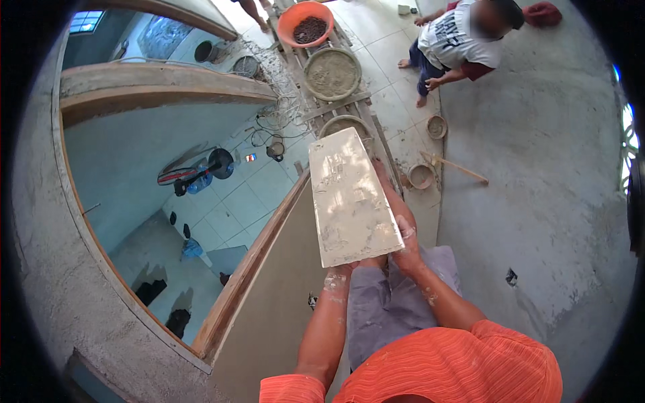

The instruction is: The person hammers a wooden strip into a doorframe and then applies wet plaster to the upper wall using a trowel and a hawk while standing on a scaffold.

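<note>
A rectangular tile [355, 201] coated with wet grey-beige mortar lies across my two hands, its smeared face up. My right hand [407, 247] grips its near right corner, with mortar on the fingers. Under the near left edge, my left hand [341, 270] supports it, its fingers mostly hidden by the tile. Just beyond the tile's far end, a round tub [344, 123] shows only its rim. Farther along the same plank scaffold stands a tub of grey mortar [332, 74], and behind that an orange basin [306, 25] holds dark lumps.
A wooden plank scaffold [376, 127] runs ahead of me. At the right, another person [451, 46] stands barefoot on the tiled floor. Two small buckets [421, 176] and a wooden-handled tool [460, 169] lie below. On the left, a wooden-framed opening [259, 245] shows a room with a fan [220, 163].
</note>
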{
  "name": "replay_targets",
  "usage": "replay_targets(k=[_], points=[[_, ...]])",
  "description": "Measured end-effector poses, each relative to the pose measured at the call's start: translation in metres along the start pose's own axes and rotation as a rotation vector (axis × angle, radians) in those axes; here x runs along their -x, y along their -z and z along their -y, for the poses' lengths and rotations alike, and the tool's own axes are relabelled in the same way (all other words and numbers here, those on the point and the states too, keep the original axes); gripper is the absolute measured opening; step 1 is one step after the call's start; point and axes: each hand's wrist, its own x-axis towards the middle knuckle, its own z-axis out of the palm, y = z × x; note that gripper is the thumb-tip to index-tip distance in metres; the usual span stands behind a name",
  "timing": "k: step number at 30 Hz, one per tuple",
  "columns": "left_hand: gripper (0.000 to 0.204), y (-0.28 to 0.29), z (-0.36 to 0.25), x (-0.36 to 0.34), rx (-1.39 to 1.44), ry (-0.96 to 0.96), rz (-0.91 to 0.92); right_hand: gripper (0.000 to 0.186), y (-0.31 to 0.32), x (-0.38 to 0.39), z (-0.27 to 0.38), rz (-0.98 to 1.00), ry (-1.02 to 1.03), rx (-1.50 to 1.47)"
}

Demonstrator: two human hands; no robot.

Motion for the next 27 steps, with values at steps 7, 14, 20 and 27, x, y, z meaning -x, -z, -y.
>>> replay_targets(k=[7,14,20,27], points=[[0.074,0.028,-0.003,0.000,0.183,-0.002,0.151,0.030,0.000,-0.003,-0.006,0.253,-0.125,0.353],[0.062,0.027,-0.016,0.021,0.103,0.060,-0.013,0.035,0.011,-0.027,-0.034,0.218,-0.022,0.394],[0.064,0.023,-0.020,0.040,-0.006,0.083,-0.107,0.048,0.017,-0.030,-0.003,0.282,-0.765,-0.583],[0.068,0.004,-0.037,0.029,-0.593,0.228,-0.211,0.049,0.014,-0.064,0.029,0.419,-0.777,-0.355]])
